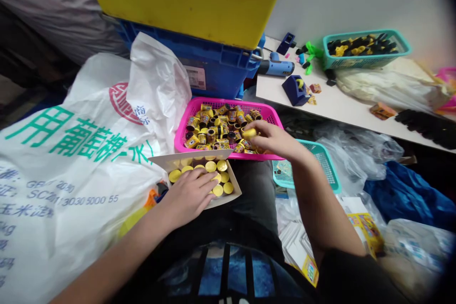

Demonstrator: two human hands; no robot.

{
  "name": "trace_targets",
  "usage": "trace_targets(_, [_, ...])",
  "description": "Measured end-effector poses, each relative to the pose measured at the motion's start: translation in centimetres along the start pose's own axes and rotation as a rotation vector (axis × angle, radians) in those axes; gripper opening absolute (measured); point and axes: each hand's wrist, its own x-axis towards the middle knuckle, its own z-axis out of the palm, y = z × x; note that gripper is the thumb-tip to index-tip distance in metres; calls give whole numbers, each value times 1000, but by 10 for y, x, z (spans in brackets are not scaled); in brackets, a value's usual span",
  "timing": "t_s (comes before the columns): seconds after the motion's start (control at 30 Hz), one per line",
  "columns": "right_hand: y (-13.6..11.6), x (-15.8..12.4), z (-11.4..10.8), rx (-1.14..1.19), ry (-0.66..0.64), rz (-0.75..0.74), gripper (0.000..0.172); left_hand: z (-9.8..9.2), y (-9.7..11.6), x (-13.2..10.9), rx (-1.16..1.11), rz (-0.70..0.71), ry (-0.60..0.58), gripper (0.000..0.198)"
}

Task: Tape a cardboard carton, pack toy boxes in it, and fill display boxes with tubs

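Note:
A pink plastic basket (pixel 180 128) holds many small printed yellow-and-black tubs (pixel 212 135), lying every which way. Over its right side, my right hand (pixel 276 140) closes its thumb and fingers on a small tub with a yellow cap (pixel 249 133). On my lap sits an open cardboard box (pixel 235 191), packed with upright tubs whose round yellow caps (pixel 218 190) face up. My left hand (pixel 188 194) rests across those caps with its fingers stretched out. The palm hides part of the box's contents.
Left stands a large white printed sack (pixel 64 171). Ahead, a yellow bin (pixel 188 0) is stacked on a blue crate (pixel 213 73). The right-hand table (pixel 351 109) carries a blue handheld tool (pixel 276 67) and a teal basket (pixel 366 60) of parts. Below it are a green basket (pixel 320 164) and plastic bags.

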Motion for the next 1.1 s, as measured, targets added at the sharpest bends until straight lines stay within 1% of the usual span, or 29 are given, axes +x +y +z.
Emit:
trace_targets(0.03, [-6, -16, -6, 74, -44, -61, 32, 0, -1, 0, -3, 4, 6, 32])
trace_targets(0.07, [-12, -32, -8, 99, -79, -118, 31, 1, -2, 0, -5, 8, 11, 32])
trace_targets(0.1, [-17, -44, -6, 73, -99, -167, 29, 1, -3, 0, -6, 12, 15, 31])
trace_targets(0.13, [-22, -54, 0, 6, -108, -218, 27, 1, -3, 0, -8, 15, 20, 31])
trace_targets(0.2, [-27, -63, 23, -192, -94, -325, 25, 1, -4, -1, -17, 20, 27, 30])
trace_targets(0.27, [-25, -61, 51, -399, -47, -397, 27, 0, -3, -2, -31, 25, 35, 28])
trace_targets(0.37, [-18, -49, 83, -604, 37, -395, 25, -1, -1, -2, -50, 27, 24, 27])
trace_targets(0.4, [-16, -45, 89, -634, 58, -380, 24, -1, -1, -1, -51, 26, 16, 28])
trace_targets(0.47, [-14, -42, 95, -644, 85, -357, 27, -2, -1, 1, -42, 31, 9, 28])
trace_targets(0.57, [-14, -45, 92, -587, 112, -356, 41, -4, -1, 2, -8, 58, 57, 28])
trace_targets(0.6, [-15, -47, 90, -554, 121, -362, 45, -6, -1, 0, 1, 78, 97, 27])
trace_targets(0.63, [-15, -49, 88, -505, 129, -367, 48, -7, -1, -4, 5, 93, 161, 25])
trace_targets(0.67, [-15, -52, 87, -437, 140, -362, 48, -7, -2, -9, 7, 88, 254, 23])
trace_targets(0.7, [-14, -55, 87, -349, 155, -332, 47, -7, -3, -16, 11, 42, 382, 21])
trace_targets(0.73, [-13, -58, 87, -250, 173, -271, 45, -6, -4, -23, 14, -48, 533, 20])
trace_targets(0.77, [-12, -61, 89, -157, 189, -184, 44, -4, -5, -30, -4, -179, 680, 22])
trace_targets(0.8, [-10, -64, 92, -88, 197, -77, 44, -2, -7, -37, -56, -335, 796, 26])
trace_targets(0.83, [-8, -67, 95, -53, 187, 32, 44, 1, -10, -42, -154, -483, 844, 32])
trace_targets(0.87, [-7, -70, 99, -44, 149, 116, 45, 4, -12, -45, -299, -597, 813, 37])
trace_targets(0.9, [-5, -72, 104, -52, 96, 168, 46, 7, -15, -46, -466, -672, 721, 40])
trace_targets(0.93, [-4, -73, 108, -63, 43, 191, 46, 9, -19, -46, -616, -714, 597, 39])
trace_targets(0.97, [-4, -75, 112, -63, 6, 196, 47, 10, -22, -44, -718, -739, 484, 34])
trace_targets(1.0, [-4, -75, 115, -48, -8, 190, 48, 10, -24, -42, -761, -757, 405, 28])
trace_targets(1.07, [-7, -75, 120, -10, 7, 179, 51, 8, -29, -38, -758, -788, 357, 22])
trace_targets(1.1, [-10, -75, 121, 6, 23, 174, 52, 6, -31, -37, -736, -796, 372, 22])
